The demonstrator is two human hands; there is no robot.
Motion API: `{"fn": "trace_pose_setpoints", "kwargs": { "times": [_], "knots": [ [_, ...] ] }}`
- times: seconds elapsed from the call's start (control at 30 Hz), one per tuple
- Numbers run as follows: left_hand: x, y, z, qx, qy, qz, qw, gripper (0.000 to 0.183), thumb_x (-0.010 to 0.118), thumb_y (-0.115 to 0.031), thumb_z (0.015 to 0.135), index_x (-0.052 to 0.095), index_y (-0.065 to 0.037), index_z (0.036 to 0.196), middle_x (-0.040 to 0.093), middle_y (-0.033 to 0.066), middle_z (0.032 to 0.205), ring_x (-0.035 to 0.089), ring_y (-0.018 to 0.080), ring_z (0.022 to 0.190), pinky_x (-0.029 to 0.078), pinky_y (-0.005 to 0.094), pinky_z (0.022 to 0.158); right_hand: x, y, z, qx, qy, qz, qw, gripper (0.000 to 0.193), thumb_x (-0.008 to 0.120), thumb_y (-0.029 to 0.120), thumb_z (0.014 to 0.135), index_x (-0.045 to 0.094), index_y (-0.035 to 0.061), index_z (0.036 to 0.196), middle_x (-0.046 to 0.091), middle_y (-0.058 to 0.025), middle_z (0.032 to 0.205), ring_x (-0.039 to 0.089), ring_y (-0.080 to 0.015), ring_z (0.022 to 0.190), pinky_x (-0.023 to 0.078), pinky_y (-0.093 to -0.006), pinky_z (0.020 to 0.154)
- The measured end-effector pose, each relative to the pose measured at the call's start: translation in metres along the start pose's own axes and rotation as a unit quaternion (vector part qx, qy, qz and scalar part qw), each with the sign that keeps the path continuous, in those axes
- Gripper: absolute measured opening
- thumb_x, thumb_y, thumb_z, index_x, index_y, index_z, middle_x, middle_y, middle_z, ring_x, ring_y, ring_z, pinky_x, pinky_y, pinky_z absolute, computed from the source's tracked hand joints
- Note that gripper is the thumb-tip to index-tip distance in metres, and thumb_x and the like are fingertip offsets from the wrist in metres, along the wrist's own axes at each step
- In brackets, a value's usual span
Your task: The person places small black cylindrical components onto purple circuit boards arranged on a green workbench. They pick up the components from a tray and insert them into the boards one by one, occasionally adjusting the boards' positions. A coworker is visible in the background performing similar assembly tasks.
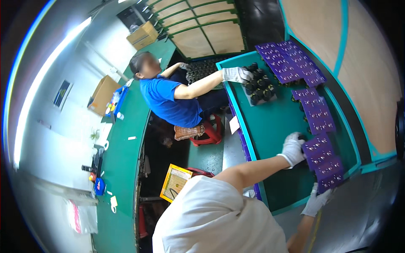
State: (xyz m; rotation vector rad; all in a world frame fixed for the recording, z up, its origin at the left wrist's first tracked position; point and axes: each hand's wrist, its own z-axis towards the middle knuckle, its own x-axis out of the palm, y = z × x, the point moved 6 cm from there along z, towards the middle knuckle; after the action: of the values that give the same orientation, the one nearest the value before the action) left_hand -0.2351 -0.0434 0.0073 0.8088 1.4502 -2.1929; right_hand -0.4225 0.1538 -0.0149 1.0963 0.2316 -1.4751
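Note:
My left hand (292, 150), in a white glove, is closed at the left edge of a purple panel (323, 162) dotted with small shiny spots. A dark rounded part shows at its fingertips, and the grip itself is partly hidden. At the near end of the same panel, my right hand (316, 200), also gloved, has its fingers on the lower edge. This panel sticks out past the near right corner of the green-topped workbench (280, 185). Beyond it lie another purple panel (314, 110) and a larger group of purple panels (289, 62), with dark parts showing beneath their edges.
Across the bench, a seated co-worker in blue (171, 97) reaches a gloved hand over a tray of black parts (261, 90). Many dark pieces (204, 71) stand beyond. A red stool (209, 133), a yellow-framed board (175, 182) and a long green side table (118, 168) are left.

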Motion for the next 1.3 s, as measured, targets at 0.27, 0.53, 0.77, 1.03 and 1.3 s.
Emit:
{"fn": "trace_pose_setpoints", "kwargs": {
  "times": [0.27,0.53,0.77,1.03,1.3],
  "knots": [
    [-0.008,0.046,-0.018,0.159,0.091,0.144,0.973,0.057,0.073,-0.046,0.07,0.063,-0.017,0.118,0.049,0.0126,0.139,0.034,0.0343,0.137,0.017,0.0429,0.117,-0.012,0.053,0.012,0.0,0.105,0.016,0.994,0.096,0.084,0.045,0.064,0.039,0.003,0.138,0.046,-0.0211,0.135,0.038,-0.0391,0.131,0.019,-0.0541,0.113],
    [-0.033,0.04,-0.076,0.019,0.276,-0.287,0.917,0.056,0.069,-0.009,0.079,0.048,-0.003,0.131,0.06,0.0106,0.123,0.06,0.0215,0.11,0.049,0.0315,0.093,0.006,0.051,-0.042,0.077,0.126,0.235,0.961,0.08,0.077,0.047,0.072,0.044,0.0089,0.134,0.061,-0.012,0.119,0.052,-0.0327,0.119,0.027,-0.0538,0.11],
    [-0.117,-0.019,-0.109,-0.082,0.257,-0.591,0.76,0.059,0.054,-0.001,0.092,0.03,-0.005,0.145,0.05,0.0113,0.136,0.056,0.0221,0.118,0.049,0.0363,0.099,-0.005,0.099,-0.07,0.08,0.134,0.602,0.783,0.05,0.058,0.022,0.094,0.038,0.006,0.137,0.057,-0.0095,0.126,0.06,-0.02,0.11,0.056,-0.0367,0.089],
    [-0.144,-0.032,-0.11,-0.166,0.236,-0.634,0.717,0.07,0.059,-0.006,0.091,0.023,-0.01,0.151,0.044,0.0106,0.143,0.049,0.0235,0.126,0.042,0.0361,0.105,0.007,0.111,-0.073,0.114,0.198,0.715,0.661,0.067,0.071,0.02,0.086,0.033,0.007,0.14,0.048,-0.0101,0.137,0.054,-0.0218,0.121,0.052,-0.0384,0.096],
    [-0.155,-0.024,-0.106,-0.204,0.252,-0.771,0.548,0.058,0.051,-0.009,0.097,0.026,-0.014,0.15,0.043,0.0085,0.143,0.049,0.0212,0.126,0.044,0.0365,0.103,-0.012,0.148,-0.068,0.122,0.156,0.708,0.678,0.058,0.061,0.029,0.093,0.035,0.0084,0.141,0.049,-0.0059,0.135,0.054,-0.0158,0.118,0.052,-0.0334,0.094]
  ]
}}
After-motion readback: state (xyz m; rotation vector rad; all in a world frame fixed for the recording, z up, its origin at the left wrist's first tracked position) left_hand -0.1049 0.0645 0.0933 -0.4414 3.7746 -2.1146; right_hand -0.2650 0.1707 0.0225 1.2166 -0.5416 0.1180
